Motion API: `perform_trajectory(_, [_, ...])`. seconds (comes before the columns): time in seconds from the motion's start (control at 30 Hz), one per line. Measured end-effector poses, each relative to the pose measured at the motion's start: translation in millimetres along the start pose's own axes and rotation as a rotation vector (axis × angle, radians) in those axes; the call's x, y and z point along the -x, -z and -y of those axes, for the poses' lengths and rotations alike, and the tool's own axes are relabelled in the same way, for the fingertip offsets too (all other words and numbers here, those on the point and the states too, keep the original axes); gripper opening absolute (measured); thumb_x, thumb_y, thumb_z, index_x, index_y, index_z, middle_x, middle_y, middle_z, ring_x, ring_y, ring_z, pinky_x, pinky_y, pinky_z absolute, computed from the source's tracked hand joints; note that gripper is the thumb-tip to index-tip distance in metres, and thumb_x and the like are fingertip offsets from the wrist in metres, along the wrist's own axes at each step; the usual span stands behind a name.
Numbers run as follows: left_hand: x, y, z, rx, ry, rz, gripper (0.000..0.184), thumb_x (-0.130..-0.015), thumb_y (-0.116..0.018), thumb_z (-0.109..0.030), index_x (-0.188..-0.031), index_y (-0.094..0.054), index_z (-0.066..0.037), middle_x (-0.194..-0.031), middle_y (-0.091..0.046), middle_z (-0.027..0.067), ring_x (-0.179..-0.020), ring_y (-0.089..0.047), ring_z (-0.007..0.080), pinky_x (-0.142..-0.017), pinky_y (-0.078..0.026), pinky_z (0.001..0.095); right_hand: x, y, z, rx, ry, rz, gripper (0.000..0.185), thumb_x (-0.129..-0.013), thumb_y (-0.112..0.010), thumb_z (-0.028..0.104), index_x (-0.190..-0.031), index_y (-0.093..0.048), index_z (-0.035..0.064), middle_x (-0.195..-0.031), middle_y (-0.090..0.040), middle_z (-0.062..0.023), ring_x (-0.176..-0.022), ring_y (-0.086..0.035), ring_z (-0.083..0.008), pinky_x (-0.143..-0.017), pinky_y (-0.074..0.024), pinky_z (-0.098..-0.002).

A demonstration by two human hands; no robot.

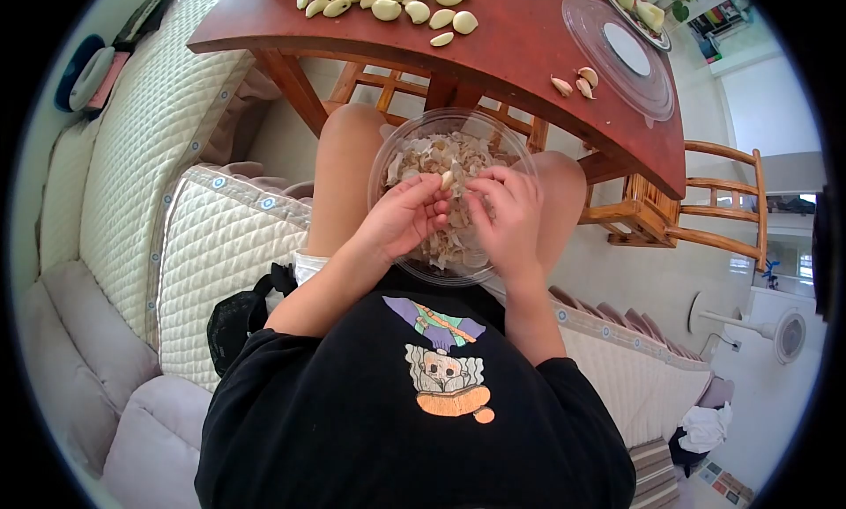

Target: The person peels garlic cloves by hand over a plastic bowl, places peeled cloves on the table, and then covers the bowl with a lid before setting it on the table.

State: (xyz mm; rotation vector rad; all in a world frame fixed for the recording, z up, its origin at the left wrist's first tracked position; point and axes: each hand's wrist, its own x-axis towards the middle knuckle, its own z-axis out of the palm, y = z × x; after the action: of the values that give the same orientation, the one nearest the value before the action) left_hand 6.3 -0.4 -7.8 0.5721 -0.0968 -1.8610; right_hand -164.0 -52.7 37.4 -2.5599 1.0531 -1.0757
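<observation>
Pinched in the fingertips of my left hand (407, 216) is a garlic clove (447, 180). My right hand (508, 220) is close beside it, thumb and fingers drawn together at the clove's right side; whatever they grip is too small to make out. Both hands are over a clear plastic bowl (527, 156) held between my thighs. Papery garlic skins (441, 149) fill much of the bowl. On the red-brown table (511, 55) ahead lies a pile of peeled garlic cloves (385, 9). Several unpeeled cloves (585, 88) lie farther right.
A clear round lid (661, 99) lies at the table's right side, near a plate (663, 42) with pale green pieces. The table edge is just beyond the bowl. A wooden chair (718, 200) stands right, a white fan (787, 335) behind it. Quilted sofa covers (211, 262) surround me.
</observation>
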Motion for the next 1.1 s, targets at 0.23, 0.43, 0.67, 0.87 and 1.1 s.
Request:
perform_trajectory(0.23, [5, -14, 4, -0.088, -0.062, -0.011, 0.007, -0.093, -0.055, -0.013, -0.096, -0.056, -0.007, -0.092, -0.062, 0.0042, -0.084, -0.062, 0.0137, -0.073, -0.054, 0.0274, -4, 0, 11, -0.045, 0.030, -0.077, 0.015, -0.067, -0.073, 0.015, -0.078, -0.066, 0.0099, -0.087, -0.061, -0.0025, -0.083, -0.055, -0.0228, -0.078, -0.0388, -0.0367])
perform_trajectory(0.43, [6, -13, 4, -0.143, -0.058, -0.022, 0.012, -0.092, -0.056, -0.012, -0.102, -0.056, -0.007, -0.094, -0.062, 0.0048, -0.084, -0.062, 0.0137, -0.076, -0.054, 0.0279, -1, 2, 10, -0.127, -0.023, -0.029, 0.014, -0.069, -0.071, 0.006, -0.081, -0.065, 0.0074, -0.087, -0.062, -0.0059, -0.085, -0.055, -0.0259, -0.079, -0.0403, -0.0367])
perform_trajectory(0.67, [7, -12, 3, -0.186, -0.024, -0.002, 0.019, -0.092, -0.057, -0.016, -0.109, -0.056, -0.005, -0.093, -0.063, 0.0042, -0.080, -0.063, 0.0121, -0.074, -0.055, 0.0265, -3, 7, 8, -0.270, -0.031, -0.027, 0.024, -0.068, -0.069, -0.003, -0.088, -0.058, 0.0065, -0.089, -0.061, -0.0067, -0.086, -0.056, -0.0257, -0.076, -0.0430, -0.0351])
perform_trajectory(0.87, [7, -15, 2, -0.172, 0.020, 0.040, 0.023, -0.090, -0.061, -0.019, -0.108, -0.059, -0.005, -0.087, -0.063, 0.0028, -0.074, -0.061, 0.0093, -0.068, -0.054, 0.0241, -5, 4, 2, -0.399, 0.106, 0.010, 0.033, -0.064, -0.069, -0.003, -0.091, -0.055, 0.0100, -0.088, -0.061, -0.0032, -0.083, -0.054, -0.0258, -0.077, -0.0412, -0.0381])
perform_trajectory(1.1, [7, -16, 6, -0.196, -0.045, 0.021, 0.018, -0.091, -0.061, -0.021, -0.099, -0.059, -0.005, -0.085, -0.062, 0.0017, -0.073, -0.060, 0.0093, -0.069, -0.053, 0.0241, -8, 4, 4, -0.371, 0.141, 0.024, 0.032, -0.064, -0.070, 0.000, -0.090, -0.055, 0.0108, -0.084, -0.059, -0.0020, -0.080, -0.054, -0.0244, -0.077, -0.0411, -0.0382])
